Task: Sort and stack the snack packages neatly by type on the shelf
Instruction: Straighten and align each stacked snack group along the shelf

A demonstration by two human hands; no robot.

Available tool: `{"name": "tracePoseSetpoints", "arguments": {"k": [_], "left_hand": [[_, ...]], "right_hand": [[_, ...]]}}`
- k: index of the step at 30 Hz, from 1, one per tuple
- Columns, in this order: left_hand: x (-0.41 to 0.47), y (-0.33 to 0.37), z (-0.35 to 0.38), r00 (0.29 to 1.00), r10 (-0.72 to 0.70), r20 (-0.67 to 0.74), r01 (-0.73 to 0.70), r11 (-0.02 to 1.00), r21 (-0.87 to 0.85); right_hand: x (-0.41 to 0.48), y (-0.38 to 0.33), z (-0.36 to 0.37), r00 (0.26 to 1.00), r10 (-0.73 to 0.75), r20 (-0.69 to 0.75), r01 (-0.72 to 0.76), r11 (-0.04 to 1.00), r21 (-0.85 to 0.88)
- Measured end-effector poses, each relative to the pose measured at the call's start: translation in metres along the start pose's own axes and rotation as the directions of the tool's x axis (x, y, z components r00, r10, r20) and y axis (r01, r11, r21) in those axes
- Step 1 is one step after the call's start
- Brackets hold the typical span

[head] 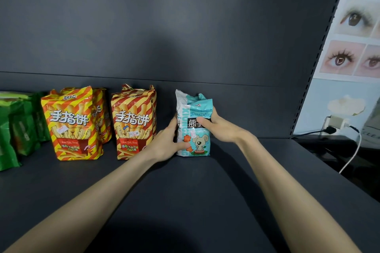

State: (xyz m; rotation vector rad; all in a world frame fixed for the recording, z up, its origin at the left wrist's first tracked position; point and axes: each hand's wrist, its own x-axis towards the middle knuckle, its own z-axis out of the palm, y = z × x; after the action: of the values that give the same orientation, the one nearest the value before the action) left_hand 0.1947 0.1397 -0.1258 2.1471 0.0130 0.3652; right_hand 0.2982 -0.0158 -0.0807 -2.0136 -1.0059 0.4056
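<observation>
Teal and white bear-biscuit packages (198, 141) stand upright on the dark shelf (185, 191), one behind another. My left hand (166, 144) grips the front package's left side, thumb on its lower front. My right hand (218, 127) holds its right side, thumb across the black label. To the left stand two groups of red and yellow striped finger-biscuit bags (72, 123) (133, 121), each with more bags behind. Green packages (18, 129) stand at the far left, partly cut off by the frame.
The shelf's dark back panel (185, 37) rises behind the packages. At the right, past a slotted upright (320, 63), a wall poster (353, 47) hangs, with a plugged-in charger (337, 123) and white cable (351, 156). The shelf front is bare between my forearms.
</observation>
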Motion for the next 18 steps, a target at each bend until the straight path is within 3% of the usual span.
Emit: {"name": "tracePoseSetpoints", "arguments": {"k": [18], "left_hand": [[-0.01, -0.006, 0.008, 0.998, -0.044, -0.038, 0.045, 0.999, 0.026]], "right_hand": [[-0.011, 0.01, 0.007, 0.999, -0.029, 0.017, 0.027, 0.994, 0.11]]}}
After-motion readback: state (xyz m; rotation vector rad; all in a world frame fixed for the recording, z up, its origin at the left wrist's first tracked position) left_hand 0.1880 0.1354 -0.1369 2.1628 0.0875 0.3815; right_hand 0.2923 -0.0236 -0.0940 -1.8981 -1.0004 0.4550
